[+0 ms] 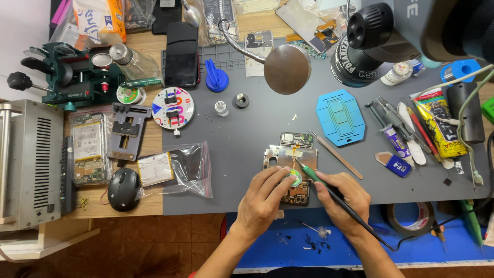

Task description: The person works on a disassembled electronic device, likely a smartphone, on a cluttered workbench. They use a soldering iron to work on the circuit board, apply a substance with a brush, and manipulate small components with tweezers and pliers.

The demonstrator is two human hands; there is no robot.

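Grey mat (257,123) covers the counter, and an open phone (293,162) lies on it with its insides showing. The left hand (265,198) pinches a small round green spool (295,179) right on the phone. The right hand (342,198) grips a thin green-tipped tool (329,191) like a pencil, its point touching the phone's middle. This looks like careful fixing work on one tiny spot. Next, the tip should stay steady and press softly. Tweezers (334,153) lie just right of the phone.
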